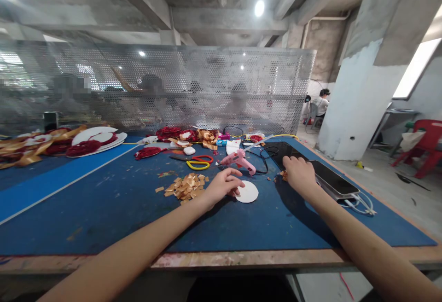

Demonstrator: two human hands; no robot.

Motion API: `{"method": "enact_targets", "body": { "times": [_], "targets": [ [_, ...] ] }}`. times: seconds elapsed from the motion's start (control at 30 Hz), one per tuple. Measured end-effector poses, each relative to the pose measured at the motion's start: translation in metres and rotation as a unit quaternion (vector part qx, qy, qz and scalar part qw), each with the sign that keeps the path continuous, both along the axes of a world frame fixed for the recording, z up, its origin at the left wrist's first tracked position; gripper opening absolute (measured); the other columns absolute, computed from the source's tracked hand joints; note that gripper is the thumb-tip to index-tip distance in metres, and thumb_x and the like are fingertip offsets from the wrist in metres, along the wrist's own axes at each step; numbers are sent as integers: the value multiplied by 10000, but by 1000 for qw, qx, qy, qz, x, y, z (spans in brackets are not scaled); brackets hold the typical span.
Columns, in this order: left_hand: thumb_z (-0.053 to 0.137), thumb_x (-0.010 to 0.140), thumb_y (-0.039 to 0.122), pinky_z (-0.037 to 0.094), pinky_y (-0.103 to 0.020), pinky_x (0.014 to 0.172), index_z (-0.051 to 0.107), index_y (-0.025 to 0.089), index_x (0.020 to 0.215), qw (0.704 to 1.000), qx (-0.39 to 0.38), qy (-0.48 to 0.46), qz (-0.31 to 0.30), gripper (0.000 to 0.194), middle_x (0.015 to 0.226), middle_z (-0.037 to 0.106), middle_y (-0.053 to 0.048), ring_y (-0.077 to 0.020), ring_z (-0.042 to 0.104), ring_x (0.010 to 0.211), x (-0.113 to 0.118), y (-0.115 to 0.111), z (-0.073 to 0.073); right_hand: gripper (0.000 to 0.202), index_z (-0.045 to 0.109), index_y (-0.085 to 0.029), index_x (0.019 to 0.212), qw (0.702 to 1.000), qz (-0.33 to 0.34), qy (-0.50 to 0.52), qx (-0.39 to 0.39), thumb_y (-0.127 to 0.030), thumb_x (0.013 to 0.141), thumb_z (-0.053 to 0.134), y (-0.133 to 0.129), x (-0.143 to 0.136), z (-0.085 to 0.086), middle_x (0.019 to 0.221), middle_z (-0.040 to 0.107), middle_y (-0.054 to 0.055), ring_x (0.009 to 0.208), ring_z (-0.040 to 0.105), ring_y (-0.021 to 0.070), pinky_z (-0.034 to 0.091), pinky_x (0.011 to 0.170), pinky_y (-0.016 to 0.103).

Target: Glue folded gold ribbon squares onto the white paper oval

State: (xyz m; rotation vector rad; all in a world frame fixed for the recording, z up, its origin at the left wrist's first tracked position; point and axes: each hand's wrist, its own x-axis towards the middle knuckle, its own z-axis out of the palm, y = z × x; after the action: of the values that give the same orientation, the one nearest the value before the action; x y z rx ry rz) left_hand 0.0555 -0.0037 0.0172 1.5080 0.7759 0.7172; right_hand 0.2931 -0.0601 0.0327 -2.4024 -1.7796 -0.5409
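A round white disc (247, 192) lies flat on the blue table mat. My left hand (226, 185) is at the disc's left edge, its fingers apart and curved, with nothing held. Farther right, my right hand (299, 171) is lowered beside a small gold-brown bit (283, 176), fingers bent down; their tips are hidden. The pink glue gun (239, 160) rests just beyond my left hand. To the left is a pile of gold ribbon pieces (187, 187), with red and yellow-handled scissors (198, 161) behind it.
A black-topped device (333, 180) with white cables lies at the right. Red and gold ribbon work (169, 134) and white discs (98, 141) line the back. A perforated metal screen (207, 85) stands behind the table. A person (322, 103) sits far off at the right.
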Motion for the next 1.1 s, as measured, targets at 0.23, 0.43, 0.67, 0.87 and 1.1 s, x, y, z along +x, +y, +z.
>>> {"method": "enact_targets", "body": {
  "times": [0.23,0.43,0.67,0.87,1.1],
  "targets": [
    [655,691,244,438,-187,485,554,139,846,998,65,5,8,213,708,656,-23,-98,595,517,1,1,-1,357,533,-172,1029,907,257,304,138,-97,682,499,13,-9,-2,737,511,5,686,491,146,368,634,282],
    [657,724,334,472,-234,580,605,144,962,981,192,-9,33,308,824,650,-33,-117,586,614,-3,3,1,592,449,-220,1257,556,417,714,-81,-154,682,575,2,-39,-7,556,381,-96,460,335,60,317,486,223],
    [689,712,340,444,-237,596,672,177,1024,971,238,-19,27,352,835,674,-43,-132,568,633,-7,-4,7,612,491,-218,1262,435,416,772,-203,-110,672,615,-7,-46,-15,499,327,-111,425,250,40,235,433,197],
    [687,715,307,451,-259,615,736,177,861,971,232,-35,53,202,733,695,-41,-147,576,623,-6,-8,8,640,493,-243,1273,413,419,779,-217,-87,666,622,-6,-46,-16,509,339,-107,427,250,36,217,426,192],
    [690,701,294,418,-240,541,740,160,788,965,244,-21,90,167,575,641,-13,-130,537,533,-6,-8,11,709,436,-266,1325,426,418,771,-221,-86,661,610,-6,-45,-17,525,374,-98,437,283,42,240,437,193]
  ]
}}
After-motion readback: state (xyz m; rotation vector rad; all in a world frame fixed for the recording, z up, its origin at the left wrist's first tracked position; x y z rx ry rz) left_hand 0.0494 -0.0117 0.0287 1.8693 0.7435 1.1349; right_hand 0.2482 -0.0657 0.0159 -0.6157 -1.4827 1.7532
